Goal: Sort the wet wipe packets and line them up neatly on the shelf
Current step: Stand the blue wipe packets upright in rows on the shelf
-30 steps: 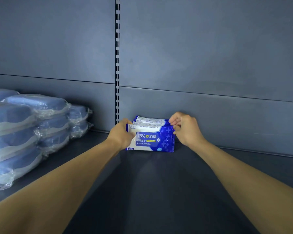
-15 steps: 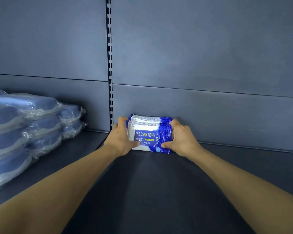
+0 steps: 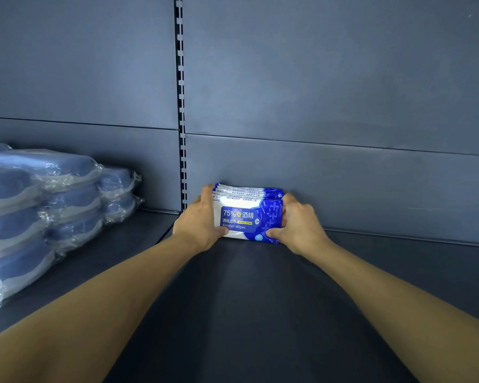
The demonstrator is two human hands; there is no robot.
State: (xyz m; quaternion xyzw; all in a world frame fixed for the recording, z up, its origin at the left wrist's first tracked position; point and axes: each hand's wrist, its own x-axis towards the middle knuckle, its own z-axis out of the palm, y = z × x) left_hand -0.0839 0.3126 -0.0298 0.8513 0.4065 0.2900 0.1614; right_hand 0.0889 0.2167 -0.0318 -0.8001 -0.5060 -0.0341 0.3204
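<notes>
The alcohol wipe packets stand on edge in a small row at the back of the dark shelf, against the rear panel; the left hand grasps their left end, thumb on the front packet; the right hand grasps their right end likewise; wrapped blue bundles are stacked far left, well apart.

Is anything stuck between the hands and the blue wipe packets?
No, nothing visible. The left hand grips the left end of the alcohol wipe packets and the right hand grips the right end, skin directly on the wrappers, at the back wall.
</notes>
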